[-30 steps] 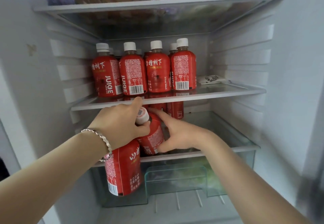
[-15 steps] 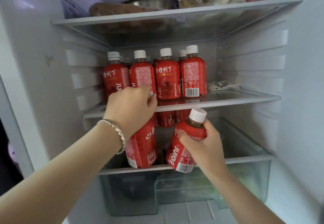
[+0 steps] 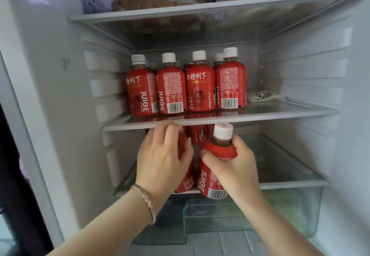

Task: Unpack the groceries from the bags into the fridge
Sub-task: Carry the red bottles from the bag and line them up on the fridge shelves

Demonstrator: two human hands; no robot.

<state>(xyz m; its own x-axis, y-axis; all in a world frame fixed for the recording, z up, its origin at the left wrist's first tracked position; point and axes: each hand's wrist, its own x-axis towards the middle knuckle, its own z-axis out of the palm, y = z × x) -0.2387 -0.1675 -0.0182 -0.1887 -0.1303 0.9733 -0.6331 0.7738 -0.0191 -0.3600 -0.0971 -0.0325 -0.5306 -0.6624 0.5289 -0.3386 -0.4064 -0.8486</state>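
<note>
Left of centre frame: left hand (image 3: 162,155), with a bracelet (image 3: 145,202) on the wrist, is reaching under the middle shelf (image 3: 260,116). Its grip is curling over the top of the left juice bottle (image 3: 186,182), clamped on it; the cap is hidden. That bottle is standing at the front of the lower shelf (image 3: 290,184).

Centre frame, just beside it: right hand (image 3: 234,167) is holding the right juice bottle (image 3: 212,183), grip wrapped round its shoulder. The bottle is leaning slightly and its white cap is sitting just below the middle shelf's front edge. Its base is showing at the lower shelf's front rim; cannot tell if it is resting there.

Above centre: a row of juice bottles (image 3: 186,87) is standing upright on the middle shelf. Right of the row, a small white packet (image 3: 264,95) is lying flat.
</note>
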